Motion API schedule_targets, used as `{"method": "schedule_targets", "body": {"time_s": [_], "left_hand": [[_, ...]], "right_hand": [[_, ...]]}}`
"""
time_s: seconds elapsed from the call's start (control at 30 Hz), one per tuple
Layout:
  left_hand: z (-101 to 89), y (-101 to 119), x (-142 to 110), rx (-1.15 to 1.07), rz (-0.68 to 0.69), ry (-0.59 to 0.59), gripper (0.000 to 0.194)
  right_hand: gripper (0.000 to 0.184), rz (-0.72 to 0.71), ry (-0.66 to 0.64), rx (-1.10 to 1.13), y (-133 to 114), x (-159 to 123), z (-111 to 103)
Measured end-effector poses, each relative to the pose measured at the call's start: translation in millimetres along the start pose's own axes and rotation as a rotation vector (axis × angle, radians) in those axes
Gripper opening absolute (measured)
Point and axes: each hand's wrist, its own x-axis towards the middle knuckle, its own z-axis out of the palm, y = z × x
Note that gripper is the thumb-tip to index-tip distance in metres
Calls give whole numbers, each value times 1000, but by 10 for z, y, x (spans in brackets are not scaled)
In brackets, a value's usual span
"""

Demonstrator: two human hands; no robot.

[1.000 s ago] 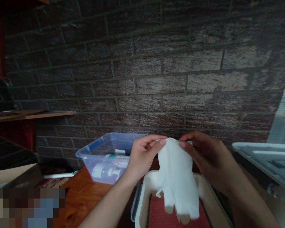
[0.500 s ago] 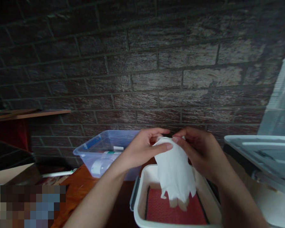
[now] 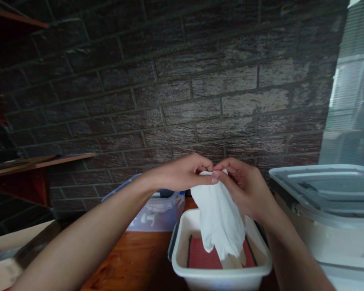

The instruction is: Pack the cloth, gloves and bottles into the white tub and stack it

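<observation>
A white, thin disposable glove (image 3: 222,220) hangs cuff-up with its fingers dangling. My left hand (image 3: 186,173) pinches the cuff from the left, thumb in front and fingers curled behind. From the right, my right hand (image 3: 245,184) grips the same cuff between thumb and fingers, its tips meeting the left ones. Below the glove stands a white plastic container (image 3: 221,274) without a lid. A dark red textured piece with black edges (image 3: 204,258) lies inside it. The glove partly hides that piece and the container's back.
A bluish see-through bin (image 3: 160,216) stands behind my left forearm on the wooden table (image 3: 124,258). To the right is a box with a grey lid (image 3: 330,194). A cardboard box (image 3: 6,254) and shelf (image 3: 48,162) are at left. A brick wall (image 3: 170,81) rises behind.
My hands have drawn closer together at the cuff, and the left fingers have curled in. The glove's fingers hang straighter. The view has shifted, showing more of the left shelves.
</observation>
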Motion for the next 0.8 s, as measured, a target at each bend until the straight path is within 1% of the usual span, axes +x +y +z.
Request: {"method": "schedule_targets", "body": {"time_s": [0.1, 0.13, 0.2, 0.27, 0.37, 0.47, 0.57, 0.63, 0.7, 0.8], "left_hand": [[-42, 89, 52, 37, 15, 20, 35], [-63, 114, 60, 47, 15, 30, 34], [-119, 160, 58, 73, 17, 47, 32], [-187, 204, 35, 105, 22, 60, 31], [-296, 270, -26, 147, 19, 89, 30], [-399, 330, -98, 150, 5, 118, 29], [-490, 375, -165, 136, 11, 155, 27], [-540, 395, -202, 132, 14, 183, 25], [-579, 398, -233, 126, 8, 203, 24], [-618, 333, -277, 93, -12, 220, 23]], "right_hand": [[43, 85, 50, 75, 19, 2, -3], [49, 115, 35, 109, 27, -5, 2], [53, 162, -36, 190, 45, -38, 23], [48, 202, -145, 260, 70, -95, 43], [38, 311, -307, 272, 121, -210, 45], [40, 431, -400, 270, 173, -327, 8], [40, 483, -471, 333, 217, -427, -25], [36, 491, -495, 373, 244, -485, -24], [34, 491, -478, 412, 265, -540, -6], [39, 496, -433, 525, 268, -620, 27]]}}
